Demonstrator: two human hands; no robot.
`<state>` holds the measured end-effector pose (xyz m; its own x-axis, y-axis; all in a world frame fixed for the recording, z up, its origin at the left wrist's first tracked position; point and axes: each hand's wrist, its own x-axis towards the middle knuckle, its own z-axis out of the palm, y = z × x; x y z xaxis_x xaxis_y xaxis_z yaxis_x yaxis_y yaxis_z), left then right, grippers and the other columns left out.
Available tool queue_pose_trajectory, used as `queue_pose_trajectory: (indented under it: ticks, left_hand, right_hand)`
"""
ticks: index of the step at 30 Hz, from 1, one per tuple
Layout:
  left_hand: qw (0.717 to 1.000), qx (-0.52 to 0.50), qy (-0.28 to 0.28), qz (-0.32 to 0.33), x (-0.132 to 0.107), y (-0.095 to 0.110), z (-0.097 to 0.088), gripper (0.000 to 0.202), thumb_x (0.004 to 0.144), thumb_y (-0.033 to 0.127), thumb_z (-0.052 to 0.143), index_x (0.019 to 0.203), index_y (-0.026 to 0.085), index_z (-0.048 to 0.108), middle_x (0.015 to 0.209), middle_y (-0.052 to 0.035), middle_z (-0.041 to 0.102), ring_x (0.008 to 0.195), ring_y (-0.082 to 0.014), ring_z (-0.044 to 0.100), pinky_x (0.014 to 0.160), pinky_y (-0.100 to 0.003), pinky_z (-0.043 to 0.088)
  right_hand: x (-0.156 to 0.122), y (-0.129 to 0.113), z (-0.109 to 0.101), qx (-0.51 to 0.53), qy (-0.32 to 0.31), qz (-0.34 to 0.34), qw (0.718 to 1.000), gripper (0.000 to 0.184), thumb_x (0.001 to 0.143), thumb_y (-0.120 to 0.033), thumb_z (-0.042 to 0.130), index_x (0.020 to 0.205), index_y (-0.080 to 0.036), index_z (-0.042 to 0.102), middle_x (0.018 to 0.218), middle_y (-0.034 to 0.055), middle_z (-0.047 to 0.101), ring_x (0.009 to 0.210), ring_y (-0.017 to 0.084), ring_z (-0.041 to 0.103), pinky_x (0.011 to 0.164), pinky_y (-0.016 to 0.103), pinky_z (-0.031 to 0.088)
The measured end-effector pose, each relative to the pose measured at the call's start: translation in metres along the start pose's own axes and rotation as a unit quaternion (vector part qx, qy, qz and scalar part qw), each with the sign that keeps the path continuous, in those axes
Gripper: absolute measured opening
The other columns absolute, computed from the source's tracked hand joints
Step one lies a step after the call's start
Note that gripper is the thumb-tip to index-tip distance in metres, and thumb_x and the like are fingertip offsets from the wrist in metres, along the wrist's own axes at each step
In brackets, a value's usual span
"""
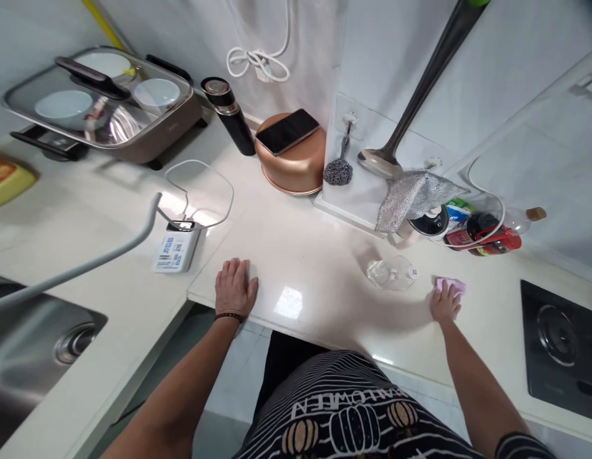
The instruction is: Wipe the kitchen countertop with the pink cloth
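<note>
My left hand lies flat on the pale countertop near its front edge, fingers stretched out and nothing in them. To the right, my right hand presses a small pink cloth against the counter. The fingers lie over the cloth, which sticks out beyond them. A clear glass or plastic container stands on the counter left of the cloth. Close to my left hand is a white box with blue print, with a white cable at its top.
A lidded electric pan with white dishes, a black flask and a phone on a copper-coloured pot stand behind. A ladle hangs over a silvery cloth. The sink lies left, the stove right.
</note>
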<state>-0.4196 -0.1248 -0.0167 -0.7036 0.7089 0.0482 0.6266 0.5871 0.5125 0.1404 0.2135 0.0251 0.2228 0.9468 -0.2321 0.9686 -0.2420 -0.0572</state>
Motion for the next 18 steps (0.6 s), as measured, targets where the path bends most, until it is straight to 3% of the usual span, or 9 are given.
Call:
queue_pose_trajectory:
  ticks: [3,5,8,10,14,18]
  left_hand:
    - [1.0,-0.004,-0.004,-0.004,0.0,-0.001,0.0,0.072,0.096,0.048,0.046,0.159,0.013,0.047,0.172,-0.0225,0.039,0.165,-0.0407,0.023,0.133,-0.064,0.019]
    - [1.0,-0.004,-0.004,-0.004,0.0,-0.001,-0.001,0.072,0.097,0.049,0.046,0.159,0.012,0.047,0.172,-0.0229,0.039,0.165,-0.0407,0.023,0.132,-0.064,0.019]
    - [1.0,0.001,-0.004,0.001,0.0,0.0,-0.002,0.072,0.098,0.05,0.044,0.158,0.01,0.048,0.171,-0.0243,0.04,0.165,-0.0406,0.024,0.133,-0.063,0.02]
    - [1.0,0.001,-0.002,0.005,0.0,0.001,-0.001,0.072,0.098,0.05,0.043,0.157,0.009,0.049,0.17,-0.025,0.041,0.165,-0.0406,0.024,0.133,-0.063,0.02]
    - [1.0,-0.007,0.012,0.019,0.0,0.004,-0.001,0.072,0.098,0.05,0.042,0.156,0.008,0.05,0.169,-0.0257,0.042,0.165,-0.0415,0.025,0.132,-0.064,0.022]
    - [0.999,-0.009,0.028,0.032,0.003,-0.002,-0.004,0.071,0.099,0.051,0.041,0.155,0.008,0.049,0.167,-0.0257,0.044,0.164,-0.0423,0.027,0.131,-0.065,0.025]
  right_hand:
    - [0.036,-0.039,-0.012,0.0,-0.014,0.003,1.0,0.065,0.111,-0.044,0.023,0.174,-0.027,0.025,0.182,0.0154,0.018,0.165,0.036,0.018,0.124,0.072,0.027]
    - [0.038,-0.064,-0.008,-0.004,-0.022,-0.024,0.999,0.066,0.111,-0.042,0.023,0.174,-0.023,0.023,0.182,0.0165,0.015,0.164,0.037,0.015,0.125,0.07,0.024]
    - [0.008,-0.087,0.01,-0.019,-0.024,-0.11,0.993,0.064,0.111,-0.035,0.026,0.173,-0.022,0.028,0.183,0.0133,0.015,0.165,0.037,0.009,0.128,0.066,0.019]
    - [-0.026,-0.089,0.027,-0.04,-0.016,-0.161,0.986,0.063,0.109,-0.032,0.028,0.171,-0.021,0.035,0.182,0.0114,0.019,0.166,0.036,0.008,0.131,0.064,0.017]
    - [-0.101,-0.056,0.059,-0.078,-0.003,-0.228,0.971,0.063,0.109,-0.038,0.024,0.166,-0.023,0.046,0.182,0.0079,0.024,0.168,0.036,0.01,0.132,0.064,0.017]
    - [-0.155,0.015,0.08,-0.098,-0.022,-0.289,0.952,0.064,0.109,-0.042,0.021,0.168,-0.031,0.043,0.182,0.0021,0.026,0.169,0.034,0.012,0.132,0.061,0.019]
